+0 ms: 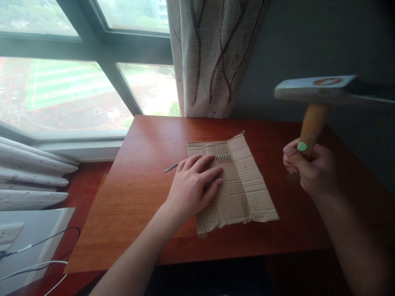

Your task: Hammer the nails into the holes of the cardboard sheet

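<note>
A piece of brown cardboard (256, 187) with fold lines lies on the table. Near its far edge is a grid of small holes (217, 150), with a short row of nails (223, 158) along the near side. My left hand (194, 179) rests on the cardboard, fingers spread and fingertips beside that row; its palm hides part of the left edge. Raised over the table's right side, my right hand (317, 170) is closed around the wooden handle of a hammer (311, 92). A bright green round spot shows at the thumb. Loose nails (170, 167) lie left of the cardboard.
The wooden table (129, 197) stands against a window (74, 86) and a patterned curtain (216, 57). A dark wall (308, 37) rises at the right. Cables (40, 242) run from a wall socket (10, 233) at the lower left.
</note>
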`<state>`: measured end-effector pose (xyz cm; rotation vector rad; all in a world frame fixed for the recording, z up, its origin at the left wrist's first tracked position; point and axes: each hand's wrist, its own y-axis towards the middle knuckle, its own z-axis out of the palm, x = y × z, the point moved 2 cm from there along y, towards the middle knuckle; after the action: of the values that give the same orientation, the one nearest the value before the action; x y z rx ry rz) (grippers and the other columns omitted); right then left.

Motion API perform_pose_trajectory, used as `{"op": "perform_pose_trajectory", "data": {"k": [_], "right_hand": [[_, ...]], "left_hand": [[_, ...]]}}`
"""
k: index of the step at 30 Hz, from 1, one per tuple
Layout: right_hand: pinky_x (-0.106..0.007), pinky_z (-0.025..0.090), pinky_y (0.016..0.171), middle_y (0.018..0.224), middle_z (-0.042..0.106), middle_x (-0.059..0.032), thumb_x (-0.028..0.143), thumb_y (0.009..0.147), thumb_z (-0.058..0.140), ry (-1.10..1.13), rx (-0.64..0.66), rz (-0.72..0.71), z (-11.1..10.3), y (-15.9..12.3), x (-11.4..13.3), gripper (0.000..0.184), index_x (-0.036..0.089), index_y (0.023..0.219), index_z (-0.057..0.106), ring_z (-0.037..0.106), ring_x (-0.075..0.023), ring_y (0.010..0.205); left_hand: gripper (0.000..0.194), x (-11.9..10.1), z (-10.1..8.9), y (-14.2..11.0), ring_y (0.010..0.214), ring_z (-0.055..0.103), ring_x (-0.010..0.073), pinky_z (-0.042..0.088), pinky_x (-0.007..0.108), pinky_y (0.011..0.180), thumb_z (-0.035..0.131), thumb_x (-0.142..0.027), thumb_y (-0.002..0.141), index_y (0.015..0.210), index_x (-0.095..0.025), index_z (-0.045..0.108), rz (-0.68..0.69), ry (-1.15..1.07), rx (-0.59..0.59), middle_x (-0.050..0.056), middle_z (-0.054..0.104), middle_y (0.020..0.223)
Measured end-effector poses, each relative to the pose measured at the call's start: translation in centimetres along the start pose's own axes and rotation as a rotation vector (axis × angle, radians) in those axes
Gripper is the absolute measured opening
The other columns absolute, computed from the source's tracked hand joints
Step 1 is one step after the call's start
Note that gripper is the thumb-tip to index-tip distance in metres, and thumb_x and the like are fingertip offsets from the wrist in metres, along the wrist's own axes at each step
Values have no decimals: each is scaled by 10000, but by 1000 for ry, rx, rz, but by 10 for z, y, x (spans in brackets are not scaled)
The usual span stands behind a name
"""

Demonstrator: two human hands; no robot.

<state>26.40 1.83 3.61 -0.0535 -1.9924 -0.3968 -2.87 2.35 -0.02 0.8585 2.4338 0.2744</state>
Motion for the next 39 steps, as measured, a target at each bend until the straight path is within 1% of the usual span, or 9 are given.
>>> {"op": "perform_pose_trajectory", "data": {"k": [5, 8, 13, 21, 23, 28, 32, 35, 39], "right_hand": [[-270, 264, 385, 486, 301, 77, 574, 912, 653, 343, -175, -79, 32, 13, -23, 519, 238, 621, 384, 320, -88, 383], [-265, 326, 380, 490, 325, 77, 620, 902, 637, 362, -260, -106, 40, 18, -31, 538, 243, 632, 364, 362, -95, 385], [-249, 244, 354, 477, 276, 77, 673, 921, 557, 352, -364, -101, 45, 18, -48, 598, 239, 603, 297, 279, -81, 376], [-260, 253, 359, 474, 277, 73, 686, 898, 579, 337, -358, -76, 48, 17, -58, 607, 246, 587, 301, 294, -87, 375], [-264, 271, 364, 473, 291, 68, 700, 893, 574, 331, -334, -64, 49, 17, -59, 608, 247, 588, 305, 313, -93, 380], [-270, 278, 372, 468, 298, 59, 724, 907, 516, 307, -327, -40, 50, 15, -60, 617, 248, 584, 293, 319, -102, 387], [-273, 234, 364, 459, 281, 60, 729, 904, 513, 333, -328, -32, 49, 15, -61, 626, 249, 570, 290, 305, -101, 381], [-273, 214, 362, 458, 269, 65, 718, 898, 541, 379, -323, -38, 47, 16, -62, 629, 248, 561, 293, 288, -96, 374], [-269, 220, 363, 468, 252, 70, 720, 897, 540, 371, -298, -16, 45, 18, -65, 629, 250, 573, 275, 270, -95, 376]], "left_hand": [[289, 1, 0, 0, 1297, 535, 316, 437, 528, 1040, 588, -343, 974, 1215, -300, 741, -2, -11, -9, 60, 620, 1443], [288, 1, 1, 0, 1296, 535, 315, 434, 530, 1048, 593, -342, 971, 1214, -297, 742, 2, -9, -11, 62, 617, 1446], [286, 1, 0, 0, 1278, 543, 316, 443, 528, 1037, 594, -344, 969, 1206, -290, 744, 4, -5, -14, 62, 619, 1442], [292, 0, 0, 0, 1278, 551, 323, 456, 536, 1036, 610, -333, 960, 1220, -274, 731, 7, -12, -20, 77, 627, 1432], [278, -1, -2, 0, 1258, 579, 309, 475, 526, 1036, 621, -310, 953, 1203, -257, 728, 17, -51, -79, 89, 653, 1393], [212, 13, -21, -2, 1119, 689, 230, 562, 412, 978, 599, -206, 931, 1084, -243, 742, 21, -173, -410, 76, 738, 1229], [199, 58, -46, -9, 919, 734, 203, 588, 343, 842, 601, -282, 934, 1038, -211, 755, -293, -79, -555, 62, 782, 1029], [214, 90, -54, -15, 764, 718, 189, 557, 307, 721, 602, -332, 913, 991, -207, 758, -494, -11, -380, 37, 786, 912], [203, 96, -45, -16, 732, 691, 198, 469, 306, 660, 571, -314, 907, 905, -235, 758, -440, 218, 50, 22, 781, 896]]}}
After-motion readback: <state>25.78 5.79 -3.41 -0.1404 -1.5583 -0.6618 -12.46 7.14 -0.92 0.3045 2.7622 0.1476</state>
